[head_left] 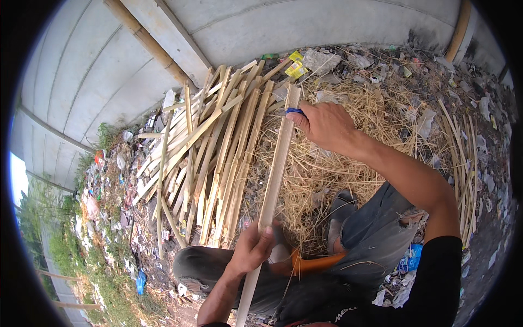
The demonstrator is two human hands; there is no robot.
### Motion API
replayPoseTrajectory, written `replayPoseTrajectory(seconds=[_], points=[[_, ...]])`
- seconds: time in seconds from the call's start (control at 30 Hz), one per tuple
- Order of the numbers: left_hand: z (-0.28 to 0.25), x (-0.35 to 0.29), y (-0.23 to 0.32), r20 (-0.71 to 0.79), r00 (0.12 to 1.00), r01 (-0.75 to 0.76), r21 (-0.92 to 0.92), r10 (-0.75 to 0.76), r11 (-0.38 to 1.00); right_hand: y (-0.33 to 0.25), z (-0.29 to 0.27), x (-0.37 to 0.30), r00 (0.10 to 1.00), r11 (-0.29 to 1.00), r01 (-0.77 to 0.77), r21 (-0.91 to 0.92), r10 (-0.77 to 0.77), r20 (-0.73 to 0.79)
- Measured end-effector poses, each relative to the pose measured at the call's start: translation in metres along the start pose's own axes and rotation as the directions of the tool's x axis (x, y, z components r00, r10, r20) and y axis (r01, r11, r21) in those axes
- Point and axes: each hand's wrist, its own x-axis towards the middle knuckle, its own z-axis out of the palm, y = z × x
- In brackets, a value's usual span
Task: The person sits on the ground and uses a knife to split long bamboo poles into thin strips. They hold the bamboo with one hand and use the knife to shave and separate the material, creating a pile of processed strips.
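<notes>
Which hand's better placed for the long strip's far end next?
Probably the right hand: it's beside that end and seems to hold a blue object there. The left hand grips the strip lower down.

Bright, diffuse daylight, soft shadows; the wall (327, 24) bends toward blackened edges; sky (18, 177) glares white.

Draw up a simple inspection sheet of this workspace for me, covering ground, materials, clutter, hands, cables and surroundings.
Surface: littered dirt ground.
Job's things: long pale strip; similar strips piled to the left.
Clutter: dry shavings, yellow wrapper, scattered scraps.
Hands: left hand grips the long strip's lower part; right hand holds a blue item, kind unclear, near its upper end.
Cables: nothing seen.
Surroundings: grey wall, bamboo pole, greenery.
</notes>
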Motion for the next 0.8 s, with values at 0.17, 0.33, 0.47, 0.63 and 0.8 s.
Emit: replayPoseTrajectory(seconds=[0.17, 0.33, 0.47, 0.63, 0.8], points=[[0.001, 0.007, 0.001, -0.003, 1.000, -0.024, -0.030, 0.024, 0.999, -0.030, 0.014, -0.034, 0.979, 0.988, 0.149, 0.031, -0.151, 0.134], [0.002, 0.001, 0.004, 0.018, 1.000, -0.011, 0.086, 0.009, 0.996, 0.022, -0.004, 0.006, 0.998, 0.991, -0.018, 0.131, 0.026, -0.059], [-0.001, 0.005, 0.002, -0.002, 1.000, -0.003, -0.019, 0.003, 1.000, -0.007, 0.014, -0.019, 0.991, 0.993, 0.114, 0.040, -0.117, 0.065], [0.002, 0.002, -0.007, 0.024, 1.000, -0.007, 0.128, 0.004, 0.992, 0.057, -0.013, 0.021, 0.978, 0.981, -0.192, 0.035, 0.194, -0.076], [0.001, 0.000, 0.001, 0.024, 0.999, -0.028, 0.149, 0.024, 0.988, 0.058, -0.045, 0.007, 0.936, 0.953, -0.276, 0.122, 0.296, -0.189]])
